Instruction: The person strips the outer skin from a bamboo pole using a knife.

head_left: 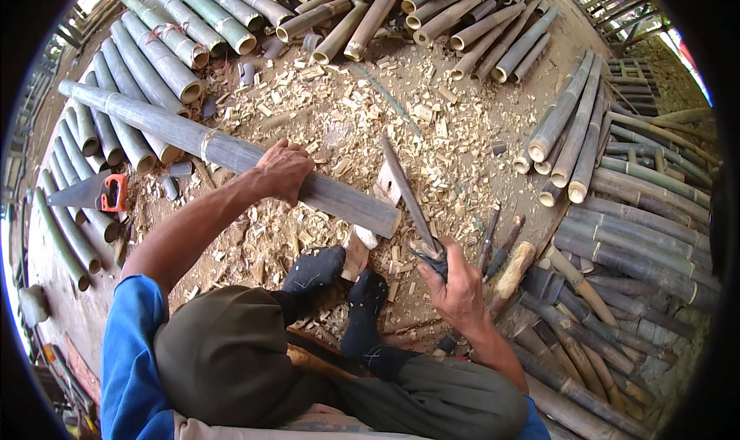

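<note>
A long grey-green bamboo pole (347,203) slants from the far left to just in front of my feet. My left hand (285,170) is closed over its top, a short way back from the near cut end. In my right hand (459,286) is a machete (402,182), gripped by a dark wrapped handle. Its blade points up and away, just right of the pole's end and apart from it. A pale wooden block (355,255) stands between my dark-socked feet, under the pole's end. Another pale wood piece (388,184) shows behind the pole.
Wood chips (339,124) cover the ground. Bamboo poles (158,66) lie stacked at the left, with more bamboo (640,247) piled at the right. An orange-handled saw (114,193) rests at the left. Dark-handled tools (505,243) lie beside my right hand.
</note>
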